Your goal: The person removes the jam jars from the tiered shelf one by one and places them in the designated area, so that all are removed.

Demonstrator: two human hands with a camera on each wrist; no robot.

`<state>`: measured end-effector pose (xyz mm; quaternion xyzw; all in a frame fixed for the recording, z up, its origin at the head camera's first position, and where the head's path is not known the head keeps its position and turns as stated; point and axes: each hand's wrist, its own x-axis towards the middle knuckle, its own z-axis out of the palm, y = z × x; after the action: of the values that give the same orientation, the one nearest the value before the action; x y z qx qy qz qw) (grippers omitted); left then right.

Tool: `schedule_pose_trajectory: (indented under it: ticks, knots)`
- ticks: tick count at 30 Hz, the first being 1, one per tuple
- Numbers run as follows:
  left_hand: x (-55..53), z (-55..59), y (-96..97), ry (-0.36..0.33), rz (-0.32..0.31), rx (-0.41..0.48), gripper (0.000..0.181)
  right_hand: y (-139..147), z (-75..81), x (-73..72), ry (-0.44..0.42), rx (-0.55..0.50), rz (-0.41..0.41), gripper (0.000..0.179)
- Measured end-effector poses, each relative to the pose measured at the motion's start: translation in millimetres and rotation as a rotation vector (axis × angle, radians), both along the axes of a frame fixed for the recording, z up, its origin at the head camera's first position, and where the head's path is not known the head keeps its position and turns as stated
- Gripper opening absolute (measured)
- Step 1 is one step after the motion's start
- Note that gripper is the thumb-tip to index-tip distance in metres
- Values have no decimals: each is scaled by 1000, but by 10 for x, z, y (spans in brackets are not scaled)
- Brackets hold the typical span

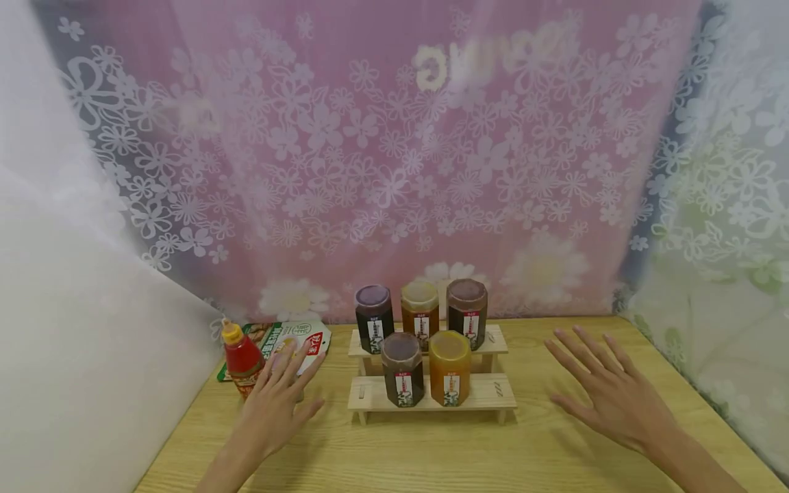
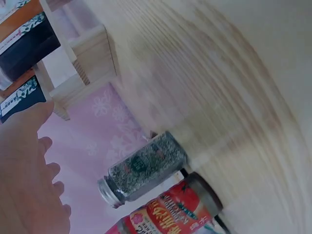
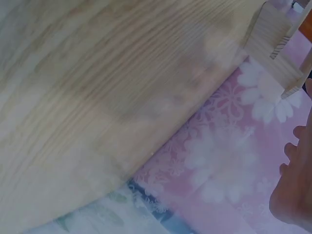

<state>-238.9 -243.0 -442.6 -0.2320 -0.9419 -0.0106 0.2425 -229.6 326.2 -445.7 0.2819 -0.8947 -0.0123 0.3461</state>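
Observation:
My left hand hovers with spread fingers over the left part of the table, holding nothing. Just beyond it stand a red sauce bottle with a yellow cap and, in the left wrist view, a clear jar of dried green flakes with a metal lid. On the other side, my right hand is spread above the wood, fingers straight and nothing in them. Between the hands is a two-step wooden rack. Its lower step bears a dark jar and an amber jar; three more jars stand on the upper step.
A green and white food packet lies behind the sauce bottle. A pink flowered curtain hangs along the table's back edge. White sheeting closes the left side, and a pale flowered curtain the right.

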Motion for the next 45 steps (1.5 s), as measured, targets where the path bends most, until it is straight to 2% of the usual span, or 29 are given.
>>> schedule_pose_trajectory:
  ticks: [7,10,17,22,28,34,41,45]
  knots:
    - [9,-48,114,-198,-4,234,69,-196,-77,137,-228,-154,-16,89]
    - [-24,-91,149,-271,-28,347,70,-322,-63,167,-342,-264,9,85]
    - [-66,-201,255,-511,-37,607,69,-577,-8,197,-596,-488,37,73]
    - [-62,-216,337,-599,-27,711,68,-738,47,214,-767,-654,69,67]
    - [-105,-277,410,-682,-19,862,62,-934,91,182,-874,-777,112,61]
    - [-141,-374,445,-731,17,946,63,-1113,90,140,-1021,-991,133,64]
    - [-202,-402,507,-808,-34,1078,70,-1325,48,97,-1079,-1152,141,72]
    - [-218,-425,545,-838,-48,1103,76,-1431,11,67,-1087,-1200,144,76]
